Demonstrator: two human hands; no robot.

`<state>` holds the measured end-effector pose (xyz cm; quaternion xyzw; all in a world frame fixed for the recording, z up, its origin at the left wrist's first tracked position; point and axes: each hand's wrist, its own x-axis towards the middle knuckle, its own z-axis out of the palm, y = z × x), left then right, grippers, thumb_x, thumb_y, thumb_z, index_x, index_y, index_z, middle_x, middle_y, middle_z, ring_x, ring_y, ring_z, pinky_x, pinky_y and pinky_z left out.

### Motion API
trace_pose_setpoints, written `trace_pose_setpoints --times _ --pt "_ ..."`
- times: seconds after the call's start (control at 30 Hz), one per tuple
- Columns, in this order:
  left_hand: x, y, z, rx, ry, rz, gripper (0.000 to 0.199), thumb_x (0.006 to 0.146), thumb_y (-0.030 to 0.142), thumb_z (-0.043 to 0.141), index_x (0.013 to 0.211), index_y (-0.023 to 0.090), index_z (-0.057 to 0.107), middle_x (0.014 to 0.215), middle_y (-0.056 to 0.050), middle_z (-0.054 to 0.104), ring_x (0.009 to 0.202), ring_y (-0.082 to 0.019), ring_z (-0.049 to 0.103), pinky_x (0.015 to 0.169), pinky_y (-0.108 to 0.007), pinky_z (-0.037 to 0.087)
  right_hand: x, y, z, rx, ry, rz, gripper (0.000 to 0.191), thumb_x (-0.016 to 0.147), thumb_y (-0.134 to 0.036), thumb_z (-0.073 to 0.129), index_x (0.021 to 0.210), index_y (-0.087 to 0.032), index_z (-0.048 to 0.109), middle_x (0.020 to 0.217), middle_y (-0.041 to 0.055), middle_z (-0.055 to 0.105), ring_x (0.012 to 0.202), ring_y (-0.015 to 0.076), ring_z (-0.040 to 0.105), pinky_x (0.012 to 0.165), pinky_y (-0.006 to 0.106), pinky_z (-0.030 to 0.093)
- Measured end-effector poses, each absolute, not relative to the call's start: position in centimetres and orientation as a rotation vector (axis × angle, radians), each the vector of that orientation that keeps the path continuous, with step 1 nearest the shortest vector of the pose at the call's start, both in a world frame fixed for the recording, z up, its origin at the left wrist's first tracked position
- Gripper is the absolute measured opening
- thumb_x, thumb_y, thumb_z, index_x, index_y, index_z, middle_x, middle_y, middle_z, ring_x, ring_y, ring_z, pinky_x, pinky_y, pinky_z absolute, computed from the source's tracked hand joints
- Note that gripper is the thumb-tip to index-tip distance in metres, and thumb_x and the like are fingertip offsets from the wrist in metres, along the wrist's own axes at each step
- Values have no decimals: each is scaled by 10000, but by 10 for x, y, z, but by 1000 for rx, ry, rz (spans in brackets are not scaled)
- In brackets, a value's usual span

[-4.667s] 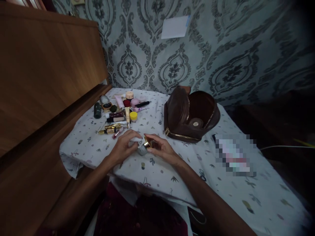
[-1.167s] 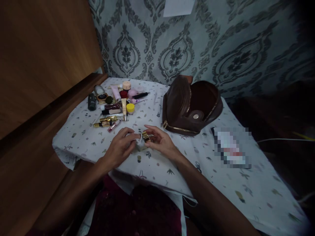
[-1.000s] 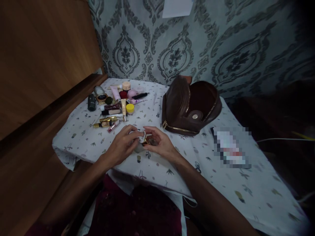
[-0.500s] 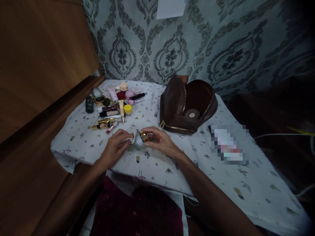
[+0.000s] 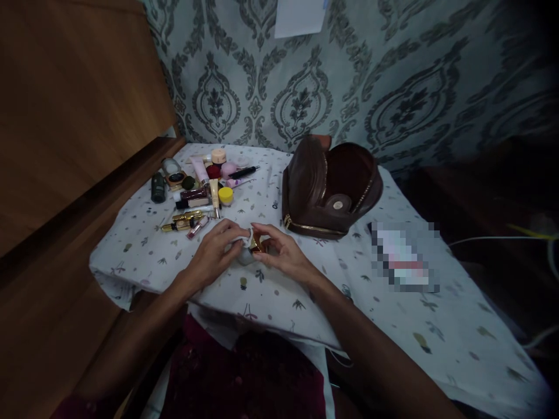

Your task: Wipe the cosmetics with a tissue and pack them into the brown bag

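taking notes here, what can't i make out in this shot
In the head view:
Gold-topped container: body partly hidden by white cloth and left hand.
Brown bag: inner bottom hidden by its front and shadow.
Item at right: masked by pixel blocks.
Paper sheet: top cut off by upper edge.

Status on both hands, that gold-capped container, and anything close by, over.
Left hand pinching white cloth against gold-capped container. Right hand gripping its gold cap. Close by: loose cosmetics beyond left hand, open brown bag beyond right.

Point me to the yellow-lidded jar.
In the head view, the yellow-lidded jar is left of centre, just right of the cream-coloured tube and left of the brown bag.
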<state>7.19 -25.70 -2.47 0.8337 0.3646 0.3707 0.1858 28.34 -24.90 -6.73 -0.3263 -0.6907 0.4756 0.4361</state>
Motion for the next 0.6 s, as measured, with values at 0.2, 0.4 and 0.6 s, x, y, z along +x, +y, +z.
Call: trace_pose_setpoints --times 0.2,0.4,0.6 --pt "61 -258 -33 2309 1079 1043 213 924 152 523 1080 215 653 979 -45 607 940 -182 599 814 -321 493 286 -247 -64 -784 -1778 1187 482 798 -379 750 1257 -344 606 1224 54 589 1093 224 590 892 402 529" --pt "51 -263 -41 2273 1101 1056 187 935 178 522 1069 223 643 969 -36 621 934 -183 602 805 -338 505 284 -249 -63 -843 -1773 1156 458 781 -389 755 1212 -306 624 1198 65 611 1073 233 597 865 397 527" --pt "57 -263 -36 2337 1078 1037 204 929 162 529 1085 215 649 975 -45 601 925 -178 598 798 -314 498 283 -249 -64 -956 -1720 1155 465 785 -404 742 1211 -261 624 1084 60 622 1010 213 604 809 355 527"
